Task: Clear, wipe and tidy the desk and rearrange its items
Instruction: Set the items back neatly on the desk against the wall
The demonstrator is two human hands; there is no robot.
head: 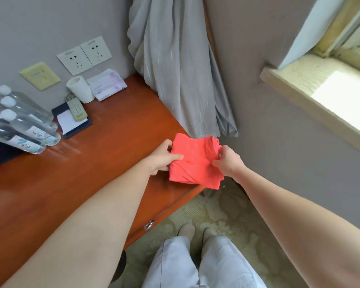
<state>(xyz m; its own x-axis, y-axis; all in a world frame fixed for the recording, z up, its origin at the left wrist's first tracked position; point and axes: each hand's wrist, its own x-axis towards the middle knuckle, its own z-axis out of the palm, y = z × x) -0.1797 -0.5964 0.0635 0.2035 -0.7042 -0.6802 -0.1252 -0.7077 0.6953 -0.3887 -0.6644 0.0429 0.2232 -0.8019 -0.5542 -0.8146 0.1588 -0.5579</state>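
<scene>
fingers of the left hand (161, 157) pinch the left edge of the folded red cloth (192, 161) at frame centre, over the desk (104, 163) corner; the right hand (229, 162) pinches its right edge.

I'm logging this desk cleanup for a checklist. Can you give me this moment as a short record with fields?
cloth: red cloth, folded, at the desk's near right corner
left hand: left hand grips the cloth's left edge
right hand: right hand pinches its right edge
desk: desk, glossy orange-brown wood
along the wall: water bottles, remote lying on a notepad holder, paper roll, tissue pack
curtain: grey curtain hangs at the far corner
</scene>
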